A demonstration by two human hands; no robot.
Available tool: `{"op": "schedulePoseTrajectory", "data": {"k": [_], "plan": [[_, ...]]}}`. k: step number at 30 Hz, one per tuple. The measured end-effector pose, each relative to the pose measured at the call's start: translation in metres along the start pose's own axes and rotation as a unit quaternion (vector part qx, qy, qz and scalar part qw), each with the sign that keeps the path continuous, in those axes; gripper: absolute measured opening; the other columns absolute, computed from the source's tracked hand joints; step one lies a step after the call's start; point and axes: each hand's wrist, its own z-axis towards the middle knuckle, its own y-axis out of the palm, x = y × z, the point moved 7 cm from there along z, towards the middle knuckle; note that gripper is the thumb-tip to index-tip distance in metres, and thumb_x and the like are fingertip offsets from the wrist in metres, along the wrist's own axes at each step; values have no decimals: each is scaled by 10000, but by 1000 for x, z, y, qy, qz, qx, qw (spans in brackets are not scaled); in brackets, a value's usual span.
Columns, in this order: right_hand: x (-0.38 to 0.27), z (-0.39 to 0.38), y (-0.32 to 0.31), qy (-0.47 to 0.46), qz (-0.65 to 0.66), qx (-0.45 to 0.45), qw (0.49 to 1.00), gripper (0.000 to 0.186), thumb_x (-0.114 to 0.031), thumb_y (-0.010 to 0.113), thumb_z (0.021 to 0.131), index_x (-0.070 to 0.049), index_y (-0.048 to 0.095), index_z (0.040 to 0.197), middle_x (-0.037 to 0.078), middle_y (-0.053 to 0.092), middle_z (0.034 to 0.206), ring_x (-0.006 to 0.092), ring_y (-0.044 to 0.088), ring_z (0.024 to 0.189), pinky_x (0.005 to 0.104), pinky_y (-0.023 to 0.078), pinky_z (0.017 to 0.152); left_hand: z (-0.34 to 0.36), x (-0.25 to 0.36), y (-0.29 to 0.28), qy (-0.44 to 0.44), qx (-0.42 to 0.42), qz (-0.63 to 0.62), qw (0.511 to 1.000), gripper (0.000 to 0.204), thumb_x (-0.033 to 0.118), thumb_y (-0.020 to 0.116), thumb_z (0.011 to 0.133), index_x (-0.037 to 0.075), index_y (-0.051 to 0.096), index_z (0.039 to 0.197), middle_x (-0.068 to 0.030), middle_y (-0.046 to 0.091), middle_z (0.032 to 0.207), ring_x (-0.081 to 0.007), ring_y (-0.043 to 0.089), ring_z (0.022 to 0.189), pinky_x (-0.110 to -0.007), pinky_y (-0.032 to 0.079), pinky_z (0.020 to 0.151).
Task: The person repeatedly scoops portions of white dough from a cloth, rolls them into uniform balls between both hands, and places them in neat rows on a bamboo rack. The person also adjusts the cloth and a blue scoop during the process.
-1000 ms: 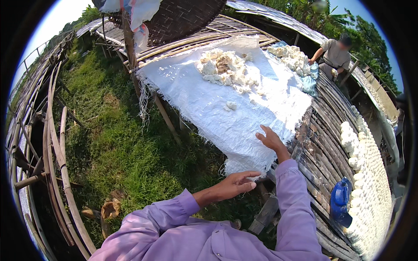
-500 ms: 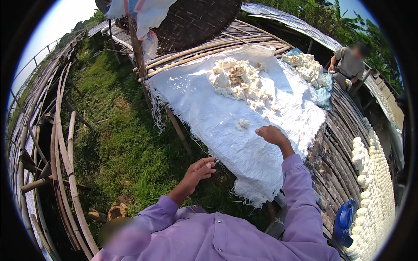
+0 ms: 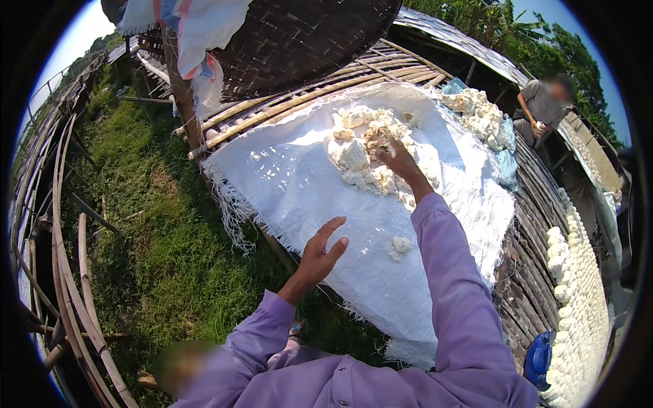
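Observation:
A white woven sheet (image 3: 299,183) lies spread over a bamboo platform (image 3: 286,95). On its far half rests a pile of pale, crumbly white lumps (image 3: 354,153). My right hand (image 3: 403,163) reaches out onto that pile, fingers down among the lumps; what it grips is hidden. My left hand (image 3: 324,247) hovers open over the sheet's near edge, fingers apart, holding nothing. One small loose lump (image 3: 400,246) lies on the sheet between my arms. Both sleeves are lilac.
A second pile of lumps (image 3: 479,115) lies on a blue cloth at the far right, beside another person (image 3: 541,105). Rows of white balls (image 3: 568,272) line the right racks. A blue container (image 3: 541,355) sits low right. Grass (image 3: 149,224) is below left; a dark woven tray (image 3: 299,37) leans behind.
My right hand has moved from the sheet's near edge out to the lump pile. My left hand has risen from beside the grass up to the sheet's edge.

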Motion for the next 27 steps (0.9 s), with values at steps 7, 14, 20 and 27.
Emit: {"op": "schedulePoseTrajectory", "data": {"k": [7,14,20,27], "plan": [[34,107,38,32,-248,-30,968,1064,-561,815,735,-235,299,1607,305,106,1658,444,122,1546,503,200,1239,71,-39,-19,105,-30,261,959,530,276,658,973,104,522,1456,-207,393,1579,-389,267,1517,-487,244,1232],[55,133,65,170,-223,-63,958,918,-545,774,693,-315,457,1523,103,353,1600,408,355,1432,497,341,1180,77,-79,-10,78,-74,308,945,585,294,695,927,58,529,1435,-238,295,1618,-439,187,1531,-530,211,1235],[57,107,59,214,-200,-49,955,647,-498,726,738,-257,662,1336,105,577,1420,396,510,1312,456,431,1107,77,-74,-10,97,-53,321,941,591,295,710,904,35,548,1409,-266,290,1609,-460,197,1520,-534,209,1229],[65,31,60,123,-134,-1,983,612,-412,720,766,-144,668,1314,202,512,1494,446,458,1364,449,421,1103,77,-74,-9,97,-50,332,937,565,282,720,890,32,580,1376,-266,329,1588,-459,237,1505,-541,208,1228]]}}
